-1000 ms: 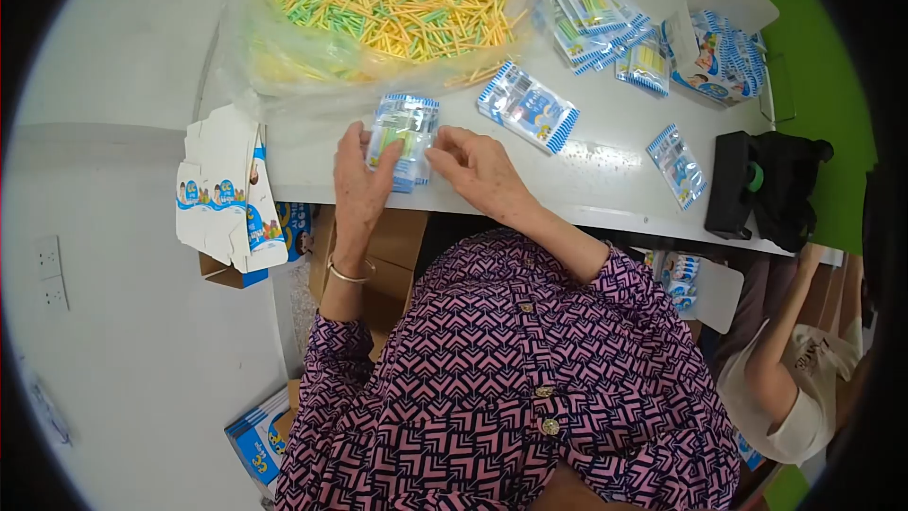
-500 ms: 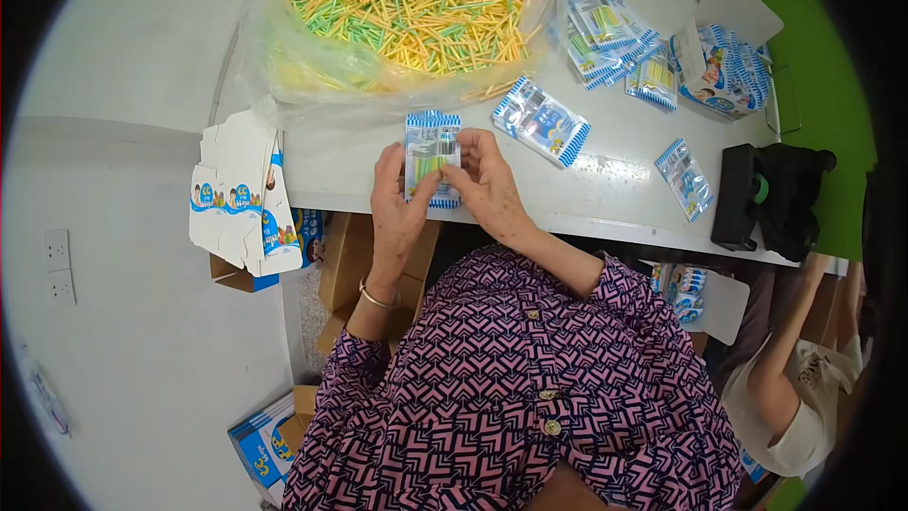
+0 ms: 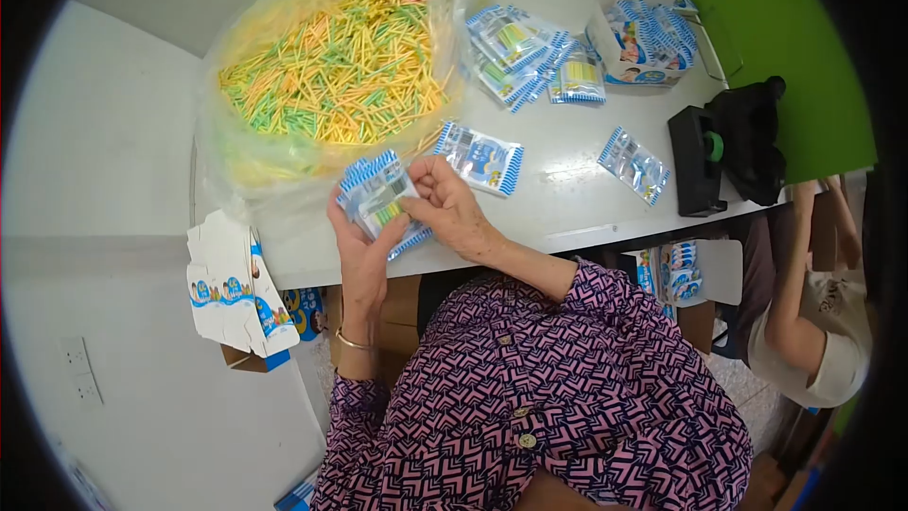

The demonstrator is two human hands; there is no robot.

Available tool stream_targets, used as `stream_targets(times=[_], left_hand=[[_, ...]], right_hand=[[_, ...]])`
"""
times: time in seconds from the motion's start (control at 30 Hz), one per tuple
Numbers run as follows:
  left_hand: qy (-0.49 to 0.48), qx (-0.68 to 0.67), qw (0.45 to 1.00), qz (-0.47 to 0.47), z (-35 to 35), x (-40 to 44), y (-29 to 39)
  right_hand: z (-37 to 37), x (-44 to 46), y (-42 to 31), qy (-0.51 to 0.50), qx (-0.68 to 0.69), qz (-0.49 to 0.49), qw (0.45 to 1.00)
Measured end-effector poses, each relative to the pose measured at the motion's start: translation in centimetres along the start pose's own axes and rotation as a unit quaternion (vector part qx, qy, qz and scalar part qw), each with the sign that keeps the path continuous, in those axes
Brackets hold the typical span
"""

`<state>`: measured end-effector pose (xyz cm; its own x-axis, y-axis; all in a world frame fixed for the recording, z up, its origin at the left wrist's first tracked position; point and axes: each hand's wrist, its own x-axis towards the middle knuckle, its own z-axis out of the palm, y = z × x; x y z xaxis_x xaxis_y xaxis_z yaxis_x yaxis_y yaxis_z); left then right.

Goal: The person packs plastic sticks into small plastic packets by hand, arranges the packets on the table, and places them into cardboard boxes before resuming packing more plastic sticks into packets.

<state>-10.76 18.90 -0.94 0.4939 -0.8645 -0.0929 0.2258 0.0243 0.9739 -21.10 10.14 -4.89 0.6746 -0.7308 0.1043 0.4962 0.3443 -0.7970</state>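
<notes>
Just over the table's near edge, my left hand (image 3: 357, 244) is closed around a small clear packet (image 3: 378, 187) with blue-striped ends. Yellow-green sticks show inside it. A second striped edge shows behind this packet, so more than one may be in the hand. My right hand (image 3: 456, 213) pinches the packet's right side, thumb on its front and fingers curled. Close beyond my right hand lies another packet (image 3: 480, 159), flat on the table. A large clear plastic bag (image 3: 241, 166) full of loose yellow, green and orange sticks (image 3: 331, 61) stands behind my hands.
Several packets (image 3: 515, 43) lie piled near an open box (image 3: 653, 76) of packets. A single packet (image 3: 634, 166) lies beside a black tape dispenser (image 3: 695, 161). Flattened cartons (image 3: 227, 284) hang at the left edge. A co-worker's arm (image 3: 790, 293) is at right.
The view has swung, so the table sits lower and further left. In my hands the packet has gone from upright to tilted, and its back layer shows more.
</notes>
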Motion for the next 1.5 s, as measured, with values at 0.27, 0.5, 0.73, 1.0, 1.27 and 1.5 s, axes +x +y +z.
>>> stream_targets(times=[0.27, 0.5, 0.73, 1.0, 1.27, 1.5], left_hand=[[-0.152, -0.052, 0.987, 0.02, 11.0, 6.2, 0.8], [-0.032, -0.069, 0.995, 0.063, 16.8, 15.3, -5.5], [0.049, -0.053, 0.996, 0.048, 15.9, 16.8, -7.3], [0.081, 0.061, 0.991, 0.085, 17.2, 17.9, -9.6], [0.051, -0.076, 0.994, 0.058, 17.9, 17.6, -8.7], [0.019, -0.157, 0.986, 0.056, 17.9, 16.5, -7.5]], right_hand=[[-7.3, 3.1, -10.8, 0.128, -0.252, -0.171, 0.944], [-17.7, 14.5, -16.5, 0.247, -0.63, -0.032, 0.736], [-19.3, 17.7, -13.7, 0.162, -0.778, 0.06, 0.604], [-18.0, 18.2, -14.3, 0.138, -0.7, 0.164, 0.681], [-18.2, 17.4, -15.1, 0.081, -0.565, 0.177, 0.802], [-19.0, 16.9, -14.5, 0.07, -0.52, 0.106, 0.845]])
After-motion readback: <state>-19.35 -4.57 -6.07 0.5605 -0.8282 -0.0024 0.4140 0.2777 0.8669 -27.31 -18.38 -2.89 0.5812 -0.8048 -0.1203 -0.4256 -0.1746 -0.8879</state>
